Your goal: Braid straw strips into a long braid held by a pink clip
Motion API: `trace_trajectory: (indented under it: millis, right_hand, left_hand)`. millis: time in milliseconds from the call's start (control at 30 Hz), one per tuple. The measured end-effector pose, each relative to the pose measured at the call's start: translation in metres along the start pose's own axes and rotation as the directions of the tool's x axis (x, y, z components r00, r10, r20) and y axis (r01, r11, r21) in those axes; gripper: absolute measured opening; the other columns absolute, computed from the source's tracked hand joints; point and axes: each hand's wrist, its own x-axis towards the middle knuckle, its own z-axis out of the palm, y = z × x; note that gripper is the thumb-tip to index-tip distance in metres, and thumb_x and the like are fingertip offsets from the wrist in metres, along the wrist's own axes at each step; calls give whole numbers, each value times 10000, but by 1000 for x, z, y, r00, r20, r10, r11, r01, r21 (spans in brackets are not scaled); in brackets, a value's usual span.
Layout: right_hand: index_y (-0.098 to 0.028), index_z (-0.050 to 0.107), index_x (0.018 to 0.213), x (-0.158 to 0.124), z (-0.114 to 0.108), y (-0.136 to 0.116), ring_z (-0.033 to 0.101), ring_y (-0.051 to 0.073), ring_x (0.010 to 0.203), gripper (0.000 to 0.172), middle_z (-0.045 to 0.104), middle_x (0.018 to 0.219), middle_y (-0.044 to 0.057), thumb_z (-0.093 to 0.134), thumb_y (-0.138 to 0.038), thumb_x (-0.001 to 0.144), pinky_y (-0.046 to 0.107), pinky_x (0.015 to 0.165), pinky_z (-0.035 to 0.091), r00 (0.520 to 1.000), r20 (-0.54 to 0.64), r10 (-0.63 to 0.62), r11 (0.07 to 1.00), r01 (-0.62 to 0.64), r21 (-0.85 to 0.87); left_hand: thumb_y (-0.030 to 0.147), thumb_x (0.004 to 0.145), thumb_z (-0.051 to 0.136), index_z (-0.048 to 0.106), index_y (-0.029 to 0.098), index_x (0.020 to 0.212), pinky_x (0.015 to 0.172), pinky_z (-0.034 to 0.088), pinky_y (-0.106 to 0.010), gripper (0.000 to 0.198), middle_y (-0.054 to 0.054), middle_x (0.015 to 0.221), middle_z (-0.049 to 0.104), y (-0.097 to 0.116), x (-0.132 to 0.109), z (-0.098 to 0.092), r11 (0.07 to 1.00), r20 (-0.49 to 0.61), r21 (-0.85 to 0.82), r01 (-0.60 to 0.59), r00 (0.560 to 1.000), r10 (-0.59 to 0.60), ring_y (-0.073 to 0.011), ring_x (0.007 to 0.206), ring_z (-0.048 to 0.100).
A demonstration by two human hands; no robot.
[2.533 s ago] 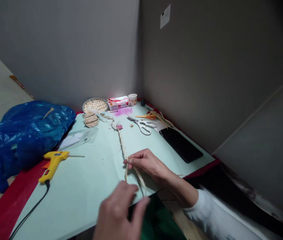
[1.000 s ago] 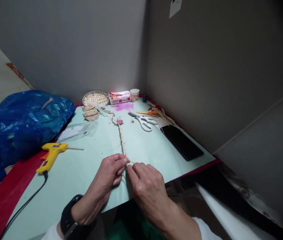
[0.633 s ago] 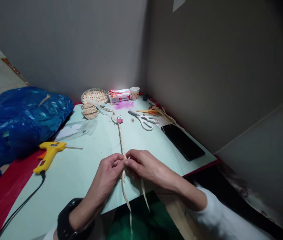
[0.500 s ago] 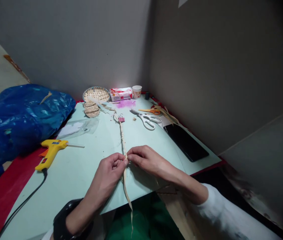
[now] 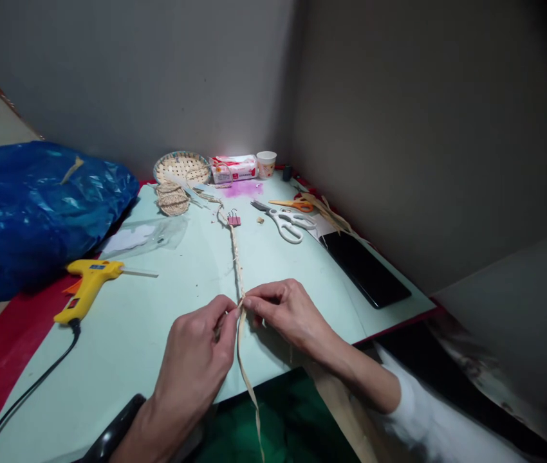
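My left hand (image 5: 196, 357) and right hand (image 5: 295, 318) meet at the near end of the pale braid (image 5: 235, 257), each with thumb and forefinger pinched together on its strands. My other fingers curl inward; I can't tell what they hold. The braid stretches across the tabletop (image 5: 123, 360) to the pink clip (image 5: 233, 220). One loose strand (image 5: 246, 376) hangs below my fingertips.

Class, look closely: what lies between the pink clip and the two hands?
The head view shows a pale braided cord there, running along the table from beside the pink clip to where the left hand and right hand pinch it.
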Motion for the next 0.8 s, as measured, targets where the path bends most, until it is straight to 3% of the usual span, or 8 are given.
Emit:
trace_trajectory:
  millis: [100, 267, 367, 500, 567, 633, 700, 800]
  right_hand:
    - [-135, 679, 645, 0, 0, -2, 458, 106, 583, 253, 596, 605, 4, 525, -228, 823, 228, 574, 333, 1000, 6, -10, 999, 9, 53]
    - [-131, 641, 613, 1, -6, -5, 357, 87, 518, 229, 478, 530, -24, 609, -279, 785, 234, 504, 277, 994, 90, 68, 962, -89, 257]
    - [-108, 693, 714, 2, -9, -2, 450, 101, 560, 220, 598, 642, 30, 644, -315, 768, 238, 544, 347, 984, 158, 81, 904, -139, 404]
    - [-94, 710, 724, 4, -11, 5, 495, 102, 597, 227, 647, 703, 57, 666, -314, 762, 229, 575, 370, 989, 130, 72, 883, -124, 452]
    - [-98, 711, 715, 3, -11, 8, 503, 98, 613, 204, 655, 716, 52, 670, -293, 761, 224, 598, 376, 991, 119, 61, 886, -109, 450]
    - [-107, 704, 702, 3, -12, 8, 521, 102, 633, 189, 647, 695, 38, 658, -278, 769, 226, 634, 391, 991, 125, 42, 884, -95, 458]
    - [-113, 698, 713, 2, -13, 6, 549, 115, 657, 189, 640, 675, 30, 631, -275, 786, 237, 675, 411, 989, 149, 20, 872, -90, 481]
    - [-113, 687, 754, -1, -16, 3, 574, 129, 699, 180, 663, 734, 47, 592, -257, 804, 245, 695, 422, 989, 150, 4, 898, -70, 434]
  left_hand:
    - [289, 830, 542, 635, 243, 674, 502, 283, -257, 187, 32, 472, 524, 2, -6, 4, 997, -23, -75, 14, 1000, -16, -133, 404, 391]
    - [213, 777, 594, 709, 232, 767, 590, 307, -293, 117, -48, 615, 624, 6, -17, 30, 995, -161, -77, -60, 986, 47, -195, 564, 520]
    - [166, 759, 599, 726, 237, 797, 610, 318, -301, 150, -69, 656, 626, 8, -23, 38, 991, -146, -80, -106, 985, 93, -219, 630, 532]
    - [234, 810, 587, 702, 236, 778, 670, 371, -300, 119, -53, 712, 630, 8, -23, 22, 986, -123, -54, -159, 981, 151, -196, 673, 555]
    - [287, 829, 575, 677, 217, 834, 663, 395, -289, 123, -63, 798, 645, 6, -13, 8, 984, -159, -172, -46, 987, 18, -184, 703, 565]
    - [377, 844, 563, 652, 218, 944, 486, 331, -237, 207, -24, 699, 610, 3, 3, -1, 888, 103, -412, 206, 978, -179, -122, 525, 469]
    - [428, 837, 561, 617, 189, 954, 387, 188, -207, 272, 26, 557, 514, 1, 19, -4, 705, 454, -562, 433, 874, -175, -74, 403, 307]
    - [359, 759, 673, 575, 146, 789, 382, 113, -184, 236, 16, 642, 540, 0, 35, 1, 562, 582, -631, 536, 805, -115, -20, 410, 232]
